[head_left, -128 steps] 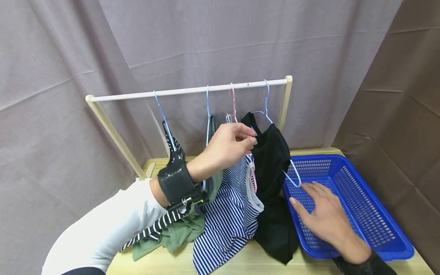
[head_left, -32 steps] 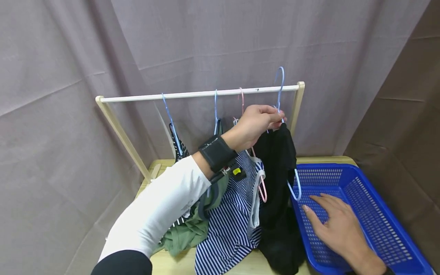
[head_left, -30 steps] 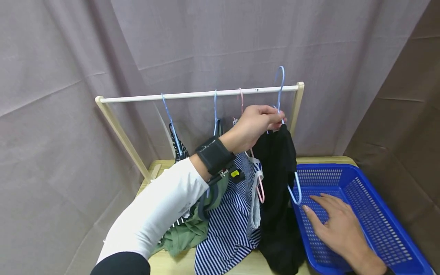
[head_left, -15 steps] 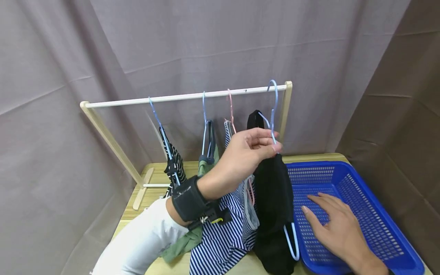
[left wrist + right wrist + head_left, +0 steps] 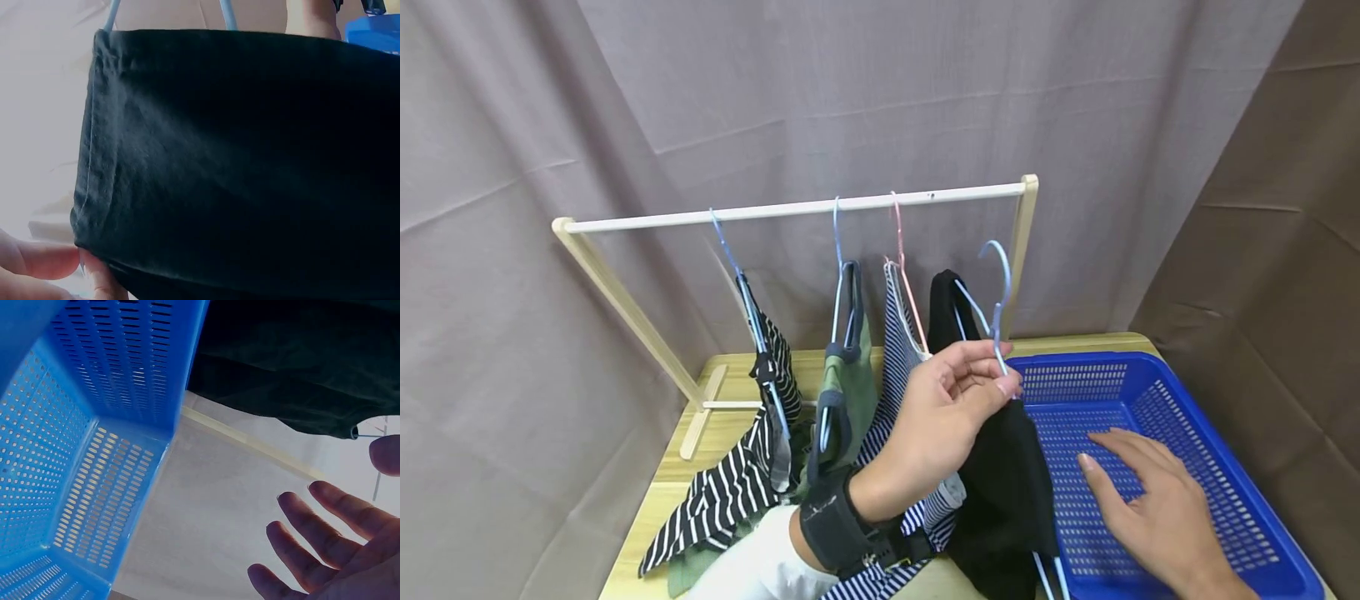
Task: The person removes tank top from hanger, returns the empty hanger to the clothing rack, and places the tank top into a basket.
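Note:
My left hand [image 5: 943,408] pinches a light-blue clothes hanger [image 5: 1003,283] just below its hook. A black garment [image 5: 1007,492] is draped on that hanger, whose hook stands free, below the white rail [image 5: 775,212]. In the left wrist view, the fingers [image 5: 47,259] grip at a corner of the black cloth [image 5: 237,162], which fills most of the picture. Over the blue plastic basket [image 5: 1217,442] hovers my right hand [image 5: 1165,508], fingers spread and holding nothing. The right wrist view shows those fingers [image 5: 312,531] extended, with the black cloth above them.
From the rail hang a black-and-white striped garment [image 5: 730,483] and a green one [image 5: 857,383] on blue hangers, plus a blue-and-white striped one [image 5: 895,350] on a pink hanger [image 5: 901,233]. The rack's right post [image 5: 1024,250] stands behind the lifted hanger.
My left hand has taken hold of the black garment's hanger, lifted its hook off the rail and brought it down towards me. The right hand stays over the basket.

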Motion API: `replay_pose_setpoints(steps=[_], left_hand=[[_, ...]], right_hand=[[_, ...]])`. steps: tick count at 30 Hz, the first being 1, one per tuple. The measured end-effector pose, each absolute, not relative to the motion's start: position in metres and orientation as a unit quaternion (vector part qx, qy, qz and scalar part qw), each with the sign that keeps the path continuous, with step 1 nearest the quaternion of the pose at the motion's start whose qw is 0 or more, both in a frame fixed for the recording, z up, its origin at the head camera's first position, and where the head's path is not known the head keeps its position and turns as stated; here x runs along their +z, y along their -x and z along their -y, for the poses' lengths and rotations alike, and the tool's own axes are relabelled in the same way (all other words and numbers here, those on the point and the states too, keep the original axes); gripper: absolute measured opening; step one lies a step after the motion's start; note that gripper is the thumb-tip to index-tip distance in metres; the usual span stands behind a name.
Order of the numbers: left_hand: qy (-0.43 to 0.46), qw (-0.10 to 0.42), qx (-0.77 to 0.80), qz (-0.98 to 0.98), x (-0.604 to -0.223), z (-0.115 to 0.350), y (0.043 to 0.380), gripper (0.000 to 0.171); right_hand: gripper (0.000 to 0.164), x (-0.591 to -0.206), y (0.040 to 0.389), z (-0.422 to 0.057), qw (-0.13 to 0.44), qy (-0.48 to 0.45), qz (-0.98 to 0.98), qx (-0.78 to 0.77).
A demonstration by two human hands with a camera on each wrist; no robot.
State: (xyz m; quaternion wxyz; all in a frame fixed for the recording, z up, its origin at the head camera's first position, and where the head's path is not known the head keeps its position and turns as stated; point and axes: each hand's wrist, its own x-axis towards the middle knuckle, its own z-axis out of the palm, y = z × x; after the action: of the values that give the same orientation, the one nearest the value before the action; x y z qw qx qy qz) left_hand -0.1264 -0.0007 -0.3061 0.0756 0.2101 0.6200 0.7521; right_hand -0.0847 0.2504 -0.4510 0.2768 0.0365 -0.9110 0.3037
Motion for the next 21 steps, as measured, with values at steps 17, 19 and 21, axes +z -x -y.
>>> replay_pose_setpoints(steps=[17, 19, 21], left_hand=[[-0.221, -0.004, 0.766, -0.603, -0.389, -0.046, 0.101, 0.034], [-0.213, -0.016, 0.761, -0.613, -0.397, -0.049, 0.103, 0.032], [-0.201, -0.028, 0.759, -0.619, -0.405, -0.050, 0.108, 0.030]], right_hand=[[0.026, -0.455, 0.090, -0.248, 0.305, -0.034, 0.898, 0.316], [0.027, -0.454, 0.090, -0.247, 0.298, -0.029, 0.900, 0.317], [0.028, -0.453, 0.091, -0.246, 0.293, -0.025, 0.902, 0.316]])
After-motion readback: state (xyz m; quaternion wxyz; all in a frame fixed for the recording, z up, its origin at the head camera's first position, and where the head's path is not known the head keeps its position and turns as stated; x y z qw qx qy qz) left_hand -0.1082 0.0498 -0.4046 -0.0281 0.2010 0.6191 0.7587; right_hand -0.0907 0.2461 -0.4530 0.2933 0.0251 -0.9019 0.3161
